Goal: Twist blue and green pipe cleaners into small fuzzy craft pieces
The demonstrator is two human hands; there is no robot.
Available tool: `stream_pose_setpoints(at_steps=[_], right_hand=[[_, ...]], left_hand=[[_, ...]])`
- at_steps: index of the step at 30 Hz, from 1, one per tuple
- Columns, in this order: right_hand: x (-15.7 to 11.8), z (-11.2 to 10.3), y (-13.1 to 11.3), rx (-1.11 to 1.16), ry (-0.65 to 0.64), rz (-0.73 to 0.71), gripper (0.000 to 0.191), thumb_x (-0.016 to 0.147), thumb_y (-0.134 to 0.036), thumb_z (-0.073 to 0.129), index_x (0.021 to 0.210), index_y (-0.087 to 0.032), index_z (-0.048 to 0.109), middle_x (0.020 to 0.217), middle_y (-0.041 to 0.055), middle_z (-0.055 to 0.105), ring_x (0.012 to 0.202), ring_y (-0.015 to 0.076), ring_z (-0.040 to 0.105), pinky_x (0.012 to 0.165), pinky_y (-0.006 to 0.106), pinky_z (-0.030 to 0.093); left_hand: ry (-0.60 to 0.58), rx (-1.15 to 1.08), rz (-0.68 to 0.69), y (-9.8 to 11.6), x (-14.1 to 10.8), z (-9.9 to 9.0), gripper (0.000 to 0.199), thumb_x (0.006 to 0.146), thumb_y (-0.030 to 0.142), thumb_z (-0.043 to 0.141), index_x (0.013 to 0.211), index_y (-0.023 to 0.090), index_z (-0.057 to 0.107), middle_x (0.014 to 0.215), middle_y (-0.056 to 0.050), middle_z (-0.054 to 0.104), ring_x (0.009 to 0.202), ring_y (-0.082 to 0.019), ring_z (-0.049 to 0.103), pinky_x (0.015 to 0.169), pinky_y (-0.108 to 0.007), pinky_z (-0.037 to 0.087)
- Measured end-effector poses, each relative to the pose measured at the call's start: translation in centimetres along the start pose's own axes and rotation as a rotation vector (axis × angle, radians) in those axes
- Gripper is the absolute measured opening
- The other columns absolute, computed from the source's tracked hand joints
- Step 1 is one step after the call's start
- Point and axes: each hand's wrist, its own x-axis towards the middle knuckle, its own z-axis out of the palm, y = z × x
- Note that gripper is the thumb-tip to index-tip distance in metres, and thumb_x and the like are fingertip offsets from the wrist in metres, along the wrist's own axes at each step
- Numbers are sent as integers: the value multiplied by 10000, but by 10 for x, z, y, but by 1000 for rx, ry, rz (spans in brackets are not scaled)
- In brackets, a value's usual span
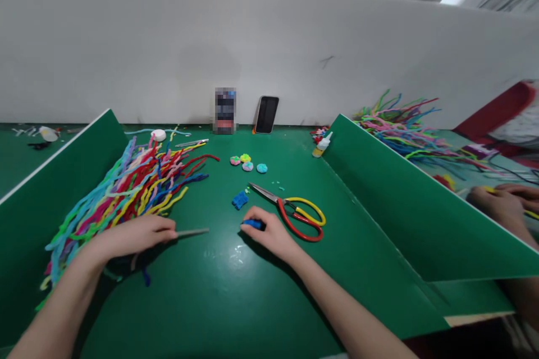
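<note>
Right hand point(272, 234) pinches blue piece point(252, 224) near scissors point(279, 202); looks light, soft, easily squashed, so probably best held gently by its sides. Left hand point(149, 230) grips thin grey tool point(192, 233), likely stiff, by its left end, tip free.

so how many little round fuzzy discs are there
4, beyond the scissors: a pink-green disc leftmost, a yellow-green disc at back, a lilac disc in front of it, a light blue disc rightmost. Others may hide under the fuzzy strands.
</note>
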Motion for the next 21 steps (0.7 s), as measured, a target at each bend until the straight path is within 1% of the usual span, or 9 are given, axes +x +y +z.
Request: stream_pose_setpoints(at_steps=[2, 4, 6, 8, 11, 15, 17, 21], right_hand=[[2, -3, 4, -9, 14, 30, 66, 684, -223, 531, 672, -159, 521, 631, -17, 531, 602, 106, 484, 573, 205, 367], [2, -1, 5, -37, -8, 25, 72, 687, -235, 535, 704, -165, 537, 668, -6, 559, 632, 119, 506, 603, 223, 380], [2, 4, 4, -73, -8, -3, 75, 695, -235, 534, 729, -170, 549, 704, 6, 577, 658, 129, 519, 628, 238, 388], [1, 8, 4, -117, 24, -42, 80, 705, -231, 530, 745, -168, 556, 728, 21, 579, 681, 138, 523, 642, 247, 394], [0, 10, 5, -208, 88, -97, 97, 718, -238, 526, 764, -161, 566, 748, 45, 568, 724, 159, 517, 664, 270, 401], [0, 7, 7, -334, 131, -122, 114, 741, -241, 506, 777, -161, 579, 780, 67, 564, 778, 188, 503, 706, 311, 404], [0, 6, 8, -384, 141, -117, 116, 747, -228, 498, 788, -160, 583, 795, 72, 561, 785, 194, 497, 716, 324, 406], [1, 6, 10, -453, 134, -114, 127, 746, -228, 499, 814, -168, 588, 798, 70, 553, 783, 199, 485, 712, 337, 412]], left_hand=[[17, 0, -52, -6, 1, -1, 324, 774, 425, 277, 637, 177, 433, 569, 34, 393, 514, -105, 407, 471, -186, 319], [48, 68, -2, -5, 4, 2, 323, 775, 418, 293, 634, 179, 457, 600, 24, 440, 577, -119, 452, 523, -195, 338], [81, 118, 18, 0, 7, 8, 325, 784, 421, 287, 649, 187, 467, 622, 18, 489, 608, -132, 488, 543, -206, 342], [129, 174, 0, 6, 11, 14, 324, 798, 412, 268, 675, 194, 474, 651, 3, 534, 624, -149, 519, 538, -218, 342], [221, 331, -40, 13, 16, 21, 308, 814, 379, 255, 725, 201, 489, 670, -29, 583, 641, -189, 555, 522, -242, 337], [266, 497, -50, 19, 19, 24, 275, 819, 359, 281, 776, 198, 499, 677, -49, 616, 632, -216, 579, 491, -249, 330], [280, 531, -44, 20, 19, 24, 277, 813, 383, 308, 759, 195, 503, 667, -49, 622, 631, -222, 585, 485, -250, 333], [318, 550, -31, 19, 21, 25, 342, 787, 477, 327, 749, 189, 507, 665, -55, 626, 633, -237, 589, 484, -262, 348]])
